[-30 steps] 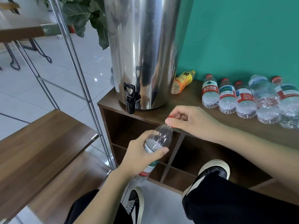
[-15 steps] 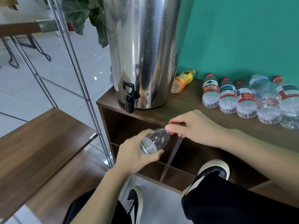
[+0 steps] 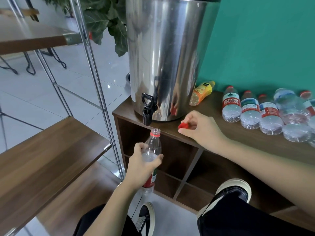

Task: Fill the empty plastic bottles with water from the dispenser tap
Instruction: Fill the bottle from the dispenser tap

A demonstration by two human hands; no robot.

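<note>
My left hand [image 3: 142, 165] grips a clear plastic bottle [image 3: 152, 150] with a red label, upright, its open mouth just below the black tap [image 3: 148, 109] of the tall steel dispenser [image 3: 163, 53]. The bottle's red neck ring shows and no cap is on it. My right hand [image 3: 200, 129] pinches the red cap [image 3: 183, 125] above the wooden cabinet top [image 3: 213, 132], to the right of the tap. Several capped water bottles [image 3: 252, 111] lie in a row at the right of the cabinet top.
An orange drink bottle [image 3: 202, 92] lies behind the dispenser against the green wall. A metal-framed rack with wooden shelves [image 3: 47, 147] stands at the left. Open cabinet cubbies [image 3: 177, 160] are below the tap. My knees and shoes are at the bottom.
My right hand has taken the red cap off and moved right with it. My left hand has turned the bottle upright and raised its mouth under the tap.
</note>
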